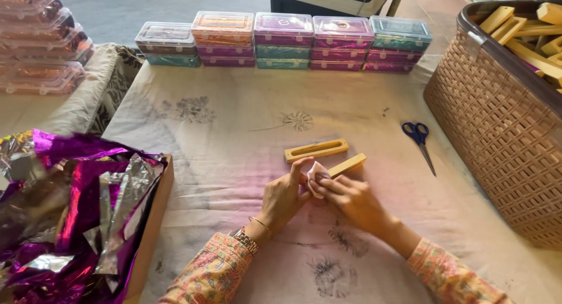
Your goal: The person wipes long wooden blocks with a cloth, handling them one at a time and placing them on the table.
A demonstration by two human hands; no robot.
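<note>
Across the middle of the frame I see the cloth-covered worktop (246, 140), with a brown woven plastic basket (497, 146) of wooden pieces at the right edge and a cardboard box of crumpled purple and silver foil (76, 216) at lower left. A row of stacked clear-lidded plastic boxes (284, 40) runs along the top. Just below centre, the left hand (284, 198) and right hand (351, 201) meet over a small piece of pale pink paper (318, 174), which wraps one end of a short light wooden block (348, 163). I judge the wrapping step is under way; the next move calls for tight folds. Both sets of fingers are curled nearly closed, pinching the paper. A slotted wooden block (316, 150) lies just above; blue-handled scissors (419, 141) rest to the right.
</note>
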